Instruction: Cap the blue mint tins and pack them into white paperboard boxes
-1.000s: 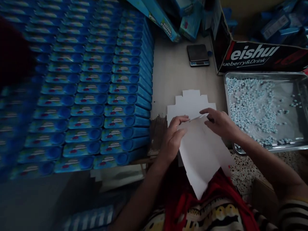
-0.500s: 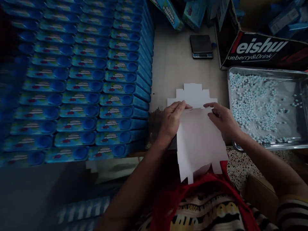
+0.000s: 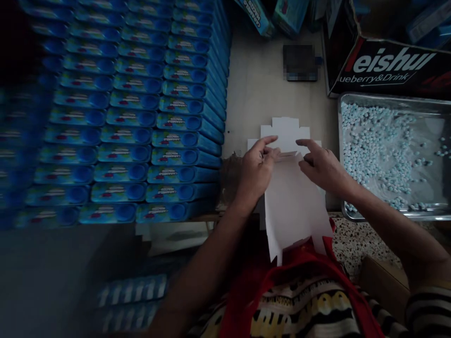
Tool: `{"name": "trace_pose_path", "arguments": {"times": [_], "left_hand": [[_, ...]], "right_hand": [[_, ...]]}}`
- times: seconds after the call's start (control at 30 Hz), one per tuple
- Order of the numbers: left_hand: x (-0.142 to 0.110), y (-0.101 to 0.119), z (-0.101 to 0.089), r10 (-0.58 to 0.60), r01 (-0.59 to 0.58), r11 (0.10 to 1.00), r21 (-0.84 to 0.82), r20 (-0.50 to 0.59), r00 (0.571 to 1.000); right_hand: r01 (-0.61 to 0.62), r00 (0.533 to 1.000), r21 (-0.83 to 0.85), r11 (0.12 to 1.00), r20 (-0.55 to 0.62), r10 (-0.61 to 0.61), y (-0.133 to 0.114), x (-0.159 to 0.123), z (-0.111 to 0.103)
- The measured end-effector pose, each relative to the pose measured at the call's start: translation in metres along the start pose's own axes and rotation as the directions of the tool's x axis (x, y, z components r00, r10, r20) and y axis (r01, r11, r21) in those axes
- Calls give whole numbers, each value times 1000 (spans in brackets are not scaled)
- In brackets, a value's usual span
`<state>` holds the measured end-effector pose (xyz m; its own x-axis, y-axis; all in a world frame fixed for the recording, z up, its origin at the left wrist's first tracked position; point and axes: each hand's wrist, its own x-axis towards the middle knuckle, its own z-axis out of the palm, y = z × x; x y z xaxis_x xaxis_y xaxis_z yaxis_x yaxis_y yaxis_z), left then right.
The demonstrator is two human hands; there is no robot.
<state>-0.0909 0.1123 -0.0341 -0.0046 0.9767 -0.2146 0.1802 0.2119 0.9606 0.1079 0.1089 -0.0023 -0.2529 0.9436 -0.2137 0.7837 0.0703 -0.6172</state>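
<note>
Head view: left hand and right hand both pinch top fold of flat white die-cut cardboard blank, lying at wooden table edge over lap. Risk: uneven finger pressure skews crease; overhanging blank may slide off. Steel tray of pale blue pellets just beside right wrist; elbow bump could spill it.

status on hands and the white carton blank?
Left hand and right hand both pinch the flat white cardboard carton blank at its fold. Blank overhangs the table edge. Nothing between the hands.
</note>
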Motion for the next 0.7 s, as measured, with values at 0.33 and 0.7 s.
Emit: {"name": "trace_pose_path", "arguments": {"times": [0.33,0.7], "left_hand": [[12,-6,6,135,-168,935,314,122,983],[-3,-16,10,25,-19,998,56,-108,994]], "right_hand": [[56,989,-341,938,150,-4,-15,32,-7],[514,844,-482,710,430,-320,-16,86,26]]}}
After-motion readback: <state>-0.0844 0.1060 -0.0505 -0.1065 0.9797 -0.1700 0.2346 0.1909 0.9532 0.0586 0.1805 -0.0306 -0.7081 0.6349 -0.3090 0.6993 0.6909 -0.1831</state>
